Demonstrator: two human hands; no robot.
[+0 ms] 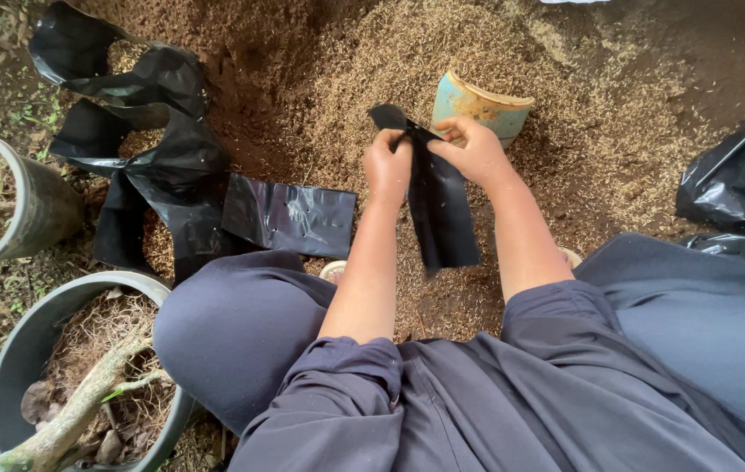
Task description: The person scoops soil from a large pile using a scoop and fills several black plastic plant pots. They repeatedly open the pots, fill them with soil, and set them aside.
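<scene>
My left hand [387, 163] and my right hand [474, 150] both pinch the top edge of a flat black plastic planting bag [440, 210], which hangs down between my forearms. Just beyond my right hand a pale blue, rust-stained scoop-like container [480, 104] stands half sunk in a heap of brown husk and soil mix [390, 61]. A flat, empty black bag [289, 217] lies on the ground left of my left hand.
Several filled black bags [141, 131] sit at the upper left. Two grey pots, one [36, 197] at the left edge and one [27, 336] with a woody stem at lower left. Crumpled black plastic [735, 179] lies at right. My knees flank the heap.
</scene>
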